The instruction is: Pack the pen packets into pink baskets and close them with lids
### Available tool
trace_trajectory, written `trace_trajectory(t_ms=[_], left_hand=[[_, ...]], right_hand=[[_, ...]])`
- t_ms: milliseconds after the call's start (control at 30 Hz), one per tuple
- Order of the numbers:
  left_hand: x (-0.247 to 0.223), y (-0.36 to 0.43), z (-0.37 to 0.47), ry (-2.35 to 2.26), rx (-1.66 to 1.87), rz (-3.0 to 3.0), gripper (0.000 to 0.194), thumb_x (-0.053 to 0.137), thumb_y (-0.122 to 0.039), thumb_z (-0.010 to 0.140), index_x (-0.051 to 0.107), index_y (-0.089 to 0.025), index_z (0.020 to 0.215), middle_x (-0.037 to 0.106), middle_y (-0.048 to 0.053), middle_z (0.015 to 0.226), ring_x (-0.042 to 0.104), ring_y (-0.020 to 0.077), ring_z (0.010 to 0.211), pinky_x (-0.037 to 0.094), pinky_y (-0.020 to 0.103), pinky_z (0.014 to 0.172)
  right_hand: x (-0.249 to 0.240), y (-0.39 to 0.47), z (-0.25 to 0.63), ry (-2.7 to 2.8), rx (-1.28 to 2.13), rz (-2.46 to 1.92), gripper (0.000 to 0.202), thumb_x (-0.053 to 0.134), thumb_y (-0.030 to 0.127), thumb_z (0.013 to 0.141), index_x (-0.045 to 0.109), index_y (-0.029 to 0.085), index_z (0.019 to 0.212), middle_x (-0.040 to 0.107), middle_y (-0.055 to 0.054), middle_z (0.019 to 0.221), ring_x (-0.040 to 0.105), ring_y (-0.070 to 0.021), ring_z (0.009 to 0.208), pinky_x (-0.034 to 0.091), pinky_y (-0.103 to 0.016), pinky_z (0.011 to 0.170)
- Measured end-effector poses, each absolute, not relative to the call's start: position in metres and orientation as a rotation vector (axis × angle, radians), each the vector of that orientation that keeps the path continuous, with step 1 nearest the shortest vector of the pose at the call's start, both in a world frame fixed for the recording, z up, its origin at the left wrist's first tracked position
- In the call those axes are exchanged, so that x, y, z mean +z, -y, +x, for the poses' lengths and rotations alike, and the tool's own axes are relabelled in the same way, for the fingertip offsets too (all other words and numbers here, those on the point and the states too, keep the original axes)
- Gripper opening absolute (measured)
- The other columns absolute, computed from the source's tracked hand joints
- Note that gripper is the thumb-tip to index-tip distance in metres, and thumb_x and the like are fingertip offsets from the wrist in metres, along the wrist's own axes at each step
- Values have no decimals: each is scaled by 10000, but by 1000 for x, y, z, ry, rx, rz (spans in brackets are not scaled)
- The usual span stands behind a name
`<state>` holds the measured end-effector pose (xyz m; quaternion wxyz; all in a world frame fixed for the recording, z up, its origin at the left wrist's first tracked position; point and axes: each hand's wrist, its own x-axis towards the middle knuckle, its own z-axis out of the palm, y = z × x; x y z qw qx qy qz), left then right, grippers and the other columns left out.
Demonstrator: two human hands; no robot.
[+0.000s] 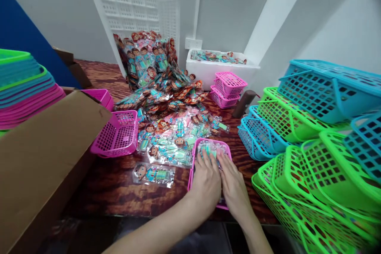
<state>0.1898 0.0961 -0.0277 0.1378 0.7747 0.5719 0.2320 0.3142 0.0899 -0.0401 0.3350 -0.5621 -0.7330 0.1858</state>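
Pink mesh basket: your left hand and right hand, fingers outstretched, pressed clear packets, apparently levelling, even pressure needed next.

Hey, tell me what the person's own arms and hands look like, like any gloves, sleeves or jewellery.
The left hand and right hand are both bare, without gloves. The left forearm and right forearm are uncovered too, with no sleeve in view. No watch, bracelet or ring shows; finer markings are too small to tell.
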Motion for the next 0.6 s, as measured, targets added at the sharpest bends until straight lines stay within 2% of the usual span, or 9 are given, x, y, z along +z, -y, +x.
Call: trace_trajectory(t_ms=[100, 167, 233, 300, 400, 500, 600], left_hand=[[-22, -99, 178, -1579, 565, 2398, 649, 389, -37, 839, 391, -7, 1487, 352, 276, 1536, 150, 384, 1497, 307, 626, 1150], [-17, -97, 168, -1508, 494, 2534, 651, 381, -32, 830, 377, 40, 1477, 331, 278, 1548, 111, 348, 1507, 262, 562, 1200], [-14, -95, 160, -1428, 463, 2607, 638, 373, -37, 839, 375, 58, 1470, 327, 277, 1552, 100, 330, 1510, 214, 528, 1229], [-12, -94, 153, -1343, 478, 2599, 608, 386, -80, 876, 386, 27, 1475, 350, 268, 1544, 141, 340, 1506, 214, 538, 1224], [-4, -97, 141, -1234, 532, 2512, 561, 476, -268, 949, 438, -33, 1457, 389, 270, 1522, 256, 388, 1480, 226, 583, 1198], [6, -103, 128, -1194, 516, 2518, 579, 562, -396, 941, 494, -71, 1415, 456, 258, 1488, 382, 391, 1427, 116, 599, 1213], [12, -105, 119, -1207, 494, 2535, 559, 549, -390, 951, 500, -59, 1398, 509, 254, 1448, 445, 377, 1389, 35, 604, 1214]], right_hand=[[-39, -88, 316, 1597, 635, -1438, 468, 429, 397, 999, 511, 231, 1428, 533, -113, 1469, 497, -259, 1356, 397, -499, 1133], [-38, -80, 318, 1424, 643, -1432, 420, 464, 396, 987, 563, 223, 1357, 600, -126, 1382, 563, -259, 1275, 442, -497, 1093], [-38, -69, 321, 1433, 582, -1429, 358, 487, 374, 977, 616, 231, 1279, 623, -122, 1335, 564, -263, 1257, 438, -507, 1092], [-38, -60, 323, 1568, 520, -1436, 331, 491, 342, 973, 638, 249, 1255, 616, -109, 1343, 514, -268, 1308, 406, -522, 1116], [-36, -51, 326, 1725, 472, -1500, 353, 479, 305, 977, 618, 283, 1301, 593, -82, 1380, 435, -274, 1380, 371, -546, 1136], [-31, -48, 329, 1756, 495, -1548, 401, 509, 302, 965, 571, 300, 1361, 556, -69, 1424, 412, -272, 1399, 380, -530, 1137], [-31, -43, 331, 1745, 500, -1516, 419, 547, 321, 954, 556, 297, 1372, 556, -72, 1421, 416, -270, 1395, 399, -510, 1131]])
